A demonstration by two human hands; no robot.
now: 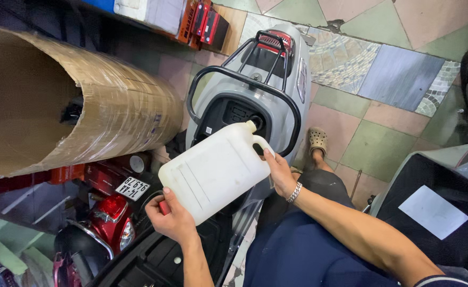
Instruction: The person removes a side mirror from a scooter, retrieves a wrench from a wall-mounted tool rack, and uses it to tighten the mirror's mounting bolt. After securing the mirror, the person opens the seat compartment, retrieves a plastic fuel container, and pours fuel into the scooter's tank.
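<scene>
Head view, from left to right: a large cardboard roll (58,101) lies at the far left, with a red scooter (109,223) below it, its tail lamp just beside your left forearm. Your left hand (173,218) cups the bottom corner of the white plastic jug (215,170), fingers curled and pressed against its base, with a small red object (164,207) tucked against the palm; what it is cannot be told. The jug is tilted, neck up and away, its spout (251,126) resting at the filler opening (256,121) under the raised seat of the grey scooter (266,90). Your right hand (279,172) is closed around the jug's handle. Judged from this position, support the weight from below with the left hand and steer with the right. Keep the spout seated in the opening, and raise the base gradually so the flow does not surge. Watch the black grab rail (244,77) around the opening; spilled liquid would run onto the bodywork.
</scene>
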